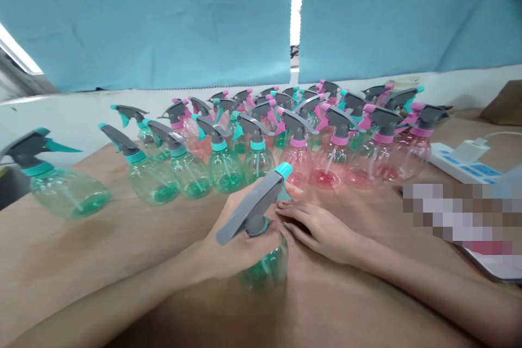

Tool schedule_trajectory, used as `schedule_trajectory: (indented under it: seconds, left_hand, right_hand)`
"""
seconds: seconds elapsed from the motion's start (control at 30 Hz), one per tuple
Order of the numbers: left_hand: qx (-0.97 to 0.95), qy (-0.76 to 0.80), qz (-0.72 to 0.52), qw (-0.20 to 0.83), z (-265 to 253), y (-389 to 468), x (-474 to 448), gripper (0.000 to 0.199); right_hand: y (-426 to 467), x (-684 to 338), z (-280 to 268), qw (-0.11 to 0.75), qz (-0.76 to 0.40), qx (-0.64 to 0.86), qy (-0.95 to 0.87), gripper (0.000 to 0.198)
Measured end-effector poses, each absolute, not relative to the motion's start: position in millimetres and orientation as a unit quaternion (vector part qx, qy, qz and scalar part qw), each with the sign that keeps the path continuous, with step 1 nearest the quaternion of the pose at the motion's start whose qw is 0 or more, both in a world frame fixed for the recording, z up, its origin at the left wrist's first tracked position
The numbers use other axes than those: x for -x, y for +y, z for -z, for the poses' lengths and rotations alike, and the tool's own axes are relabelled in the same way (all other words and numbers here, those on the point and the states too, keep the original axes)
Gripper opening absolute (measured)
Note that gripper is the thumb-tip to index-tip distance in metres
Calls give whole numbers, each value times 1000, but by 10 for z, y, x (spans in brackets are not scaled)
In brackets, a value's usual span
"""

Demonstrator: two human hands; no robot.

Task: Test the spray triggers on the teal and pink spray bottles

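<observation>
Our left hand [236,255] is clamped round the neck of a green spray bottle [256,224], fingertips partly hidden. Right of the bottle, our right hand [326,228] has thumb and fingers apart; contact is unclear. Behind the bottle, crowded sprayers [299,144] overlap, obscuring one another.

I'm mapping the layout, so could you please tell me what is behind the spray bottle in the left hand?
Behind the held bottle stand a turquoise-collared bottle and, to its right, a pink-collared bottle. The left hand and spray head cover parts of their bases.
</observation>
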State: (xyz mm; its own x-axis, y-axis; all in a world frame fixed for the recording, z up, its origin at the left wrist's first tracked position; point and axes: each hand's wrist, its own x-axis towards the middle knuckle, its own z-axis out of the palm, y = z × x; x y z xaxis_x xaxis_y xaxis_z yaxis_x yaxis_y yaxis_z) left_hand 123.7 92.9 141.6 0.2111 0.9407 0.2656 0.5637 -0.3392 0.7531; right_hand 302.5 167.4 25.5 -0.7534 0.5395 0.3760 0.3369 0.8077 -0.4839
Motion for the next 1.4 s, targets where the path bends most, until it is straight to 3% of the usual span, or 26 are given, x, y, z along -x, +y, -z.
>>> schedule_trajectory:
  seconds: [0.17,0.67,1.4]
  left_hand:
    - [-718,512,-396,255,-1417,927,-1274,27]
    - [-727,506,-390,252,-1282,962,-1239,8]
    - [-775,418,-402,253,-1316,953,-1181,21]
  right_hand:
    - [1683,-3024,-273,248,-197,240,-918,34]
    - [1673,-3035,-272,244,-200,239,-918,33]
    - [1660,-3029,-285,236,-203,248,-917,31]
